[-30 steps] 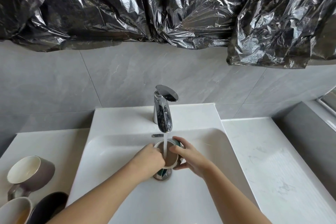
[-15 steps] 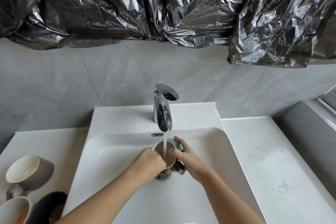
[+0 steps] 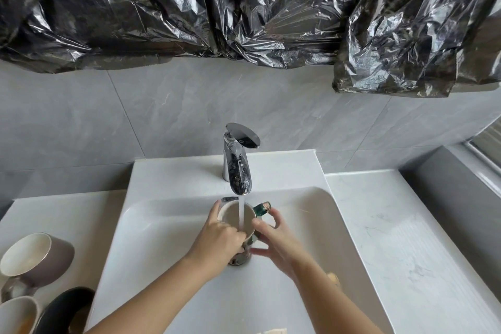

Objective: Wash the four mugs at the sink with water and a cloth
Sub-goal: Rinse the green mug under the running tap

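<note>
A green mug (image 3: 235, 218) with a pale inside sits tilted in the white sink (image 3: 168, 252), under the water running from the chrome faucet (image 3: 238, 168). Its handle (image 3: 262, 208) points to the back right. My left hand (image 3: 219, 244) grips the mug's near left side, fingers over the rim. My right hand (image 3: 276, 238) holds the right side, thumb on the rim and lower fingers against the wall. On the left counter lie a taupe mug (image 3: 40, 255) on its side, a cream mug (image 3: 16, 314) and a dark mug (image 3: 65, 309).
The chrome drain (image 3: 238, 260) shows just below the mug. Something beige (image 3: 334, 278) peeks from behind my right forearm, and another beige piece (image 3: 273, 331) lies at the bottom edge. The right counter (image 3: 401, 252) is white marble. Black plastic sheeting (image 3: 244, 8) hangs above the grey tiles.
The mug has been turned under the stream, so its handle now sticks out at the back right. My right hand has slid down its side, thumb staying on the rim.
</note>
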`<state>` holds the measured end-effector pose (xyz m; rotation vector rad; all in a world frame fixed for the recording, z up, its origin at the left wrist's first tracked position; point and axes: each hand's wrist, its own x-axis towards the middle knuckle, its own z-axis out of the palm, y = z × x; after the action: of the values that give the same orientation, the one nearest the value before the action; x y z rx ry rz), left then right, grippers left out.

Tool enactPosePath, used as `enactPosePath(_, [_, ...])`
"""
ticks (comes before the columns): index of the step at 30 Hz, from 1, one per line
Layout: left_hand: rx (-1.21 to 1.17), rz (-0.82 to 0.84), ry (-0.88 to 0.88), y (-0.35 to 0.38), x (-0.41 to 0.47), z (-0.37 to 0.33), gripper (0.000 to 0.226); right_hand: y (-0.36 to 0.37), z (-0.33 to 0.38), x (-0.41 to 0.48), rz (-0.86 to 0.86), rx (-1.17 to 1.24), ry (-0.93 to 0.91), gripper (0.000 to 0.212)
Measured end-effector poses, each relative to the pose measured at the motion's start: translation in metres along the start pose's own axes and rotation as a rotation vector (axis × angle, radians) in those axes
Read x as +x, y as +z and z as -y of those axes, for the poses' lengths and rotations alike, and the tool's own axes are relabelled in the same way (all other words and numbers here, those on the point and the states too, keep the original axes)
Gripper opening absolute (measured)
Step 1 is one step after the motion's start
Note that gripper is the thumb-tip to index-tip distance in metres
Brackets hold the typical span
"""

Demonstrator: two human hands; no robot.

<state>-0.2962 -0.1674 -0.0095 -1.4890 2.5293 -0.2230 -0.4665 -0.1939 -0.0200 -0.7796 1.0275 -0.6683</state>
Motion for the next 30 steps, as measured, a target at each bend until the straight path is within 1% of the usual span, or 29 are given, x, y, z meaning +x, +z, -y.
enactPosePath(2, [0.002, -0.014, 0.045, -0.002, -0.001, 0.001, 0.031, 0.01, 0.001, 0.0, -0.009, 0.051, -0.005, 0.065])
enactPosePath(3, [0.011, -0.005, 0.075, -0.003, -0.003, 0.004, 0.036, 0.012, 0.004, 0.001, -0.015, 0.026, 0.001, 0.062])
enactPosePath(6, [0.073, 0.034, 0.15, -0.011, -0.007, 0.016, 0.058, 0.009, 0.013, 0.004, -0.008, -0.147, 0.034, 0.056])
enactPosePath(8, [0.112, 0.062, 0.139, -0.012, -0.005, 0.016, 0.063, 0.009, 0.013, 0.004, 0.004, -0.2, 0.044, 0.057])
enactPosePath(10, [0.146, 0.064, 0.147, -0.005, -0.001, 0.012, 0.055, 0.011, 0.009, 0.004, -0.004, -0.159, 0.008, 0.058])
enactPosePath(11, [0.146, 0.033, 0.146, 0.001, 0.0, 0.009, 0.054, 0.012, 0.005, 0.004, -0.022, -0.114, -0.003, 0.061])
enactPosePath(13, [0.088, -0.015, 0.111, 0.008, 0.0, 0.006, 0.054, 0.012, -0.002, 0.004, -0.053, 0.002, 0.007, 0.07])
enactPosePath(15, [0.008, -0.048, 0.102, 0.006, -0.004, 0.005, 0.04, 0.01, -0.005, 0.005, -0.061, 0.05, 0.033, 0.072])
enactPosePath(17, [-0.01, -0.062, 0.132, -0.003, -0.008, 0.009, 0.033, 0.007, 0.002, 0.004, -0.05, -0.05, 0.053, 0.072])
enactPosePath(18, [0.007, -0.048, 0.153, -0.008, -0.008, 0.012, 0.036, 0.007, 0.007, 0.005, -0.037, -0.126, 0.063, 0.072])
enactPosePath(20, [0.076, -0.014, 0.184, -0.01, -0.006, 0.015, 0.048, 0.008, 0.017, 0.004, -0.001, -0.251, 0.082, 0.07])
enactPosePath(21, [0.109, -0.031, 0.181, -0.009, -0.003, 0.016, 0.052, 0.009, 0.018, 0.004, 0.005, -0.275, 0.079, 0.069])
enactPosePath(23, [0.166, -0.102, 0.175, -0.006, 0.0, 0.012, 0.048, 0.01, 0.013, 0.004, -0.01, -0.225, 0.054, 0.07])
enactPosePath(25, [0.135, -0.159, 0.174, -0.007, -0.001, 0.006, 0.029, 0.013, 0.002, 0.001, -0.035, -0.07, 0.033, 0.066])
enactPosePath(26, [0.111, -0.166, 0.165, -0.006, -0.003, 0.004, 0.022, 0.013, -0.002, -0.001, -0.045, -0.002, 0.033, 0.064])
enactPosePath(27, [0.102, -0.153, 0.16, -0.005, -0.005, 0.004, 0.019, 0.013, -0.004, -0.001, -0.055, 0.016, 0.04, 0.062])
enactPosePath(28, [0.102, -0.144, 0.17, -0.002, -0.006, 0.004, 0.018, 0.012, -0.002, -0.001, -0.057, -0.014, 0.05, 0.06])
enactPosePath(30, [0.116, -0.073, 0.209, -0.002, -0.003, 0.009, 0.02, 0.009, 0.01, 0.001, -0.04, -0.173, 0.077, 0.059])
